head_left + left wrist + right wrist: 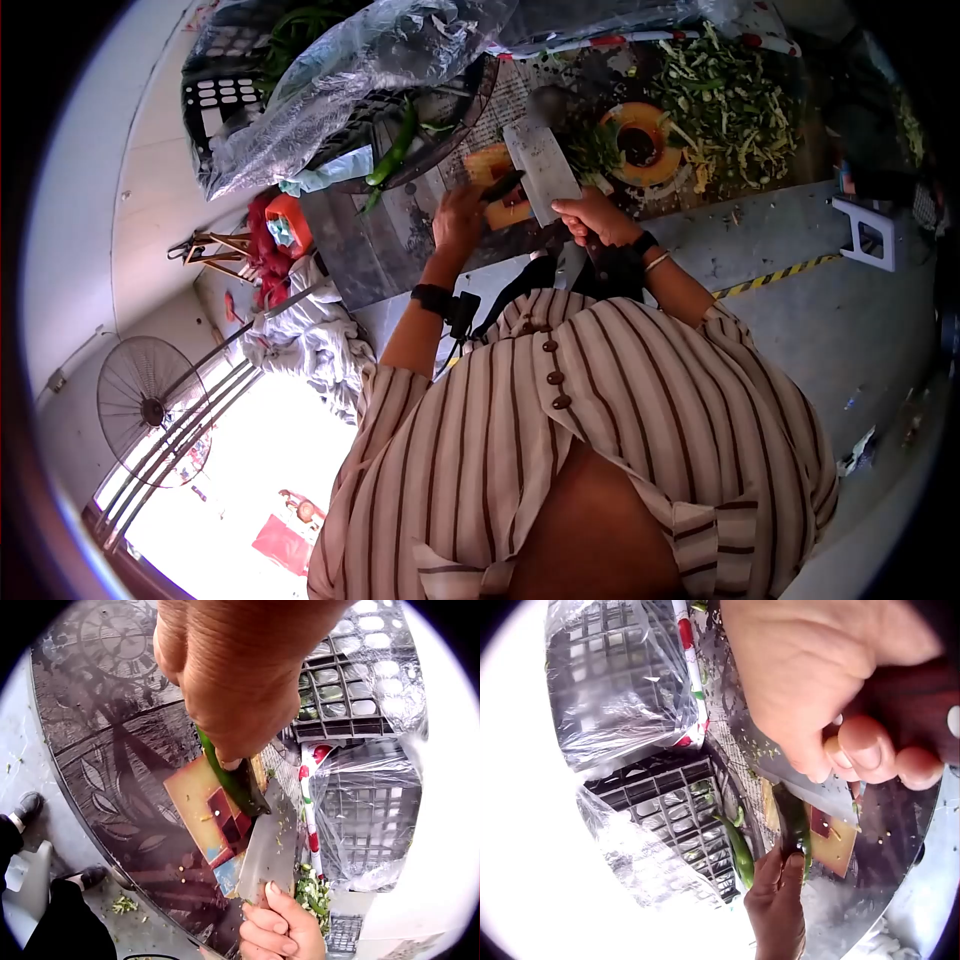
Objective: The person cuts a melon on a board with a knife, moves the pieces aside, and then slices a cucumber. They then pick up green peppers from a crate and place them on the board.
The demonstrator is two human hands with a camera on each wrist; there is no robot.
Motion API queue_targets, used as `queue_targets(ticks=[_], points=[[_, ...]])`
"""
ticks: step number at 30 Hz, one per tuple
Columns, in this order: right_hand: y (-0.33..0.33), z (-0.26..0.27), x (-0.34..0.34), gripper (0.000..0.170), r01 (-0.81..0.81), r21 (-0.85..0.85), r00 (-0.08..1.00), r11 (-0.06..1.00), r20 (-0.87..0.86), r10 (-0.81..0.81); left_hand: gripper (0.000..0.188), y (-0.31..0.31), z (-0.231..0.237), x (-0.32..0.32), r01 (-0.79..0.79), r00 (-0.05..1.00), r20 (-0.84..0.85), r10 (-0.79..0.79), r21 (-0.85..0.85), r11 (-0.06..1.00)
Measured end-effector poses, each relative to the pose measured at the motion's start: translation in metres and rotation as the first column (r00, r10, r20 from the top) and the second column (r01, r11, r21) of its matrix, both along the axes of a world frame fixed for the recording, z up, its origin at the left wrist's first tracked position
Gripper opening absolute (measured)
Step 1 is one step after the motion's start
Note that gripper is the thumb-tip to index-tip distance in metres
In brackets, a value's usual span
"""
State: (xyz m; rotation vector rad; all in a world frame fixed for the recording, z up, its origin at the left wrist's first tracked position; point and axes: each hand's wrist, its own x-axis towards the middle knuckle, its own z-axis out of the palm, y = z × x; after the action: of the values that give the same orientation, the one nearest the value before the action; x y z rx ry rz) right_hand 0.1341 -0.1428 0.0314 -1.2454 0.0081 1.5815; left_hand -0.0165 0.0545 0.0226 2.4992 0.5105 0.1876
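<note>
Over the surface (375,245), the left hand (458,222) grips a green pepper (229,782), its tip beside the cleaver (541,168) held in the right hand (600,216) (presumably so the grip is clear of the edge), while chopped pieces (735,112) lie far right, seemingly to leave working room.

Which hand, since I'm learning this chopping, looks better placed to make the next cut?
Probably the right hand: it grips the cleaver, whose blade lies close to one end of the green pepper. The left hand holds that pepper.
</note>
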Motion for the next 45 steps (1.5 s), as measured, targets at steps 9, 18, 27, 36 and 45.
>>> queue_targets(ticks=[9,18,27,36,45], points=[[0.0,0.003,-0.003,0.026,0.015,-0.015,0.998,1.0,-0.061,-0.016,0.024,0.001,-0.004,0.001,-0.048,0.999,-0.017,0.047,-0.028,0.998],[0.004,-0.006,-0.002,0.023,0.0,0.018,0.998,1.0,-0.065,0.001,0.024,0.005,-0.008,0.0,-0.026,1.0,0.015,0.026,0.011,1.0],[0.005,0.003,-0.009,0.032,-0.029,0.008,0.998,1.0,-0.059,0.029,0.026,0.002,-0.007,-0.001,-0.094,0.995,-0.016,0.093,-0.017,0.995],[0.003,0.002,-0.012,0.035,-0.056,0.029,0.995,0.998,-0.087,0.058,0.026,0.0,-0.01,-0.001,-0.124,0.992,0.004,0.124,-0.044,0.991],[0.018,-0.01,-0.012,0.036,-0.08,0.032,0.979,0.996,-0.186,0.085,0.024,0.004,-0.021,-0.002,-0.128,0.991,0.028,0.13,-0.056,0.99]])
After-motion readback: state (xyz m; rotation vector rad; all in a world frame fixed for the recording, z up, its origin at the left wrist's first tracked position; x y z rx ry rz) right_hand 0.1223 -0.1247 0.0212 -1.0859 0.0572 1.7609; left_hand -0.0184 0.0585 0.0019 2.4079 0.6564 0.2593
